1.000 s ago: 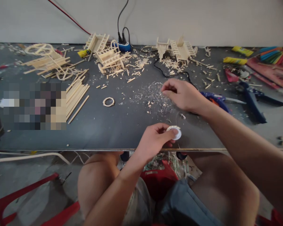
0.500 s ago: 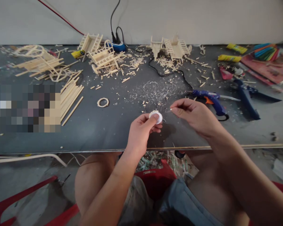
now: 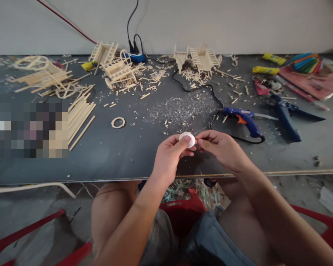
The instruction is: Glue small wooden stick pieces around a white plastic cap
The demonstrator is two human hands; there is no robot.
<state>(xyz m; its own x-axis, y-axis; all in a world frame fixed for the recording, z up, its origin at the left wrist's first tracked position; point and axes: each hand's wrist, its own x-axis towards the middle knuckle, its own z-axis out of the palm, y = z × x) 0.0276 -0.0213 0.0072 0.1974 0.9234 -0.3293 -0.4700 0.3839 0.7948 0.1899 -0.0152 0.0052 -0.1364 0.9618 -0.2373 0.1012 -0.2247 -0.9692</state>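
My left hand [image 3: 170, 155] is closed around a small white round disc [image 3: 187, 139], thumb on its face, held above the table near the front edge. My right hand [image 3: 220, 147] is pinched at the disc's right rim; whatever sits between its fingertips is too small to make out. On the table to the left lies a small ring of pale stick pieces [image 3: 118, 122]. A blue glue gun [image 3: 242, 117] with an orange trigger and a clear glue stick rests just beyond my right hand.
Long wooden sticks [image 3: 81, 122] lie at left. Stick-built models [image 3: 119, 72] and a small stick cart [image 3: 204, 59] stand along the wall among scraps. Blue cutters [image 3: 287, 114], yellow glue tubes [image 3: 265, 70] and coloured sticks [image 3: 308, 62] are at right. A black cord [image 3: 194, 88] crosses the table.
My right hand has moved left and slightly down, from apart to meeting the disc's right edge. My left hand keeps its hold on the disc. The view has shifted slightly.
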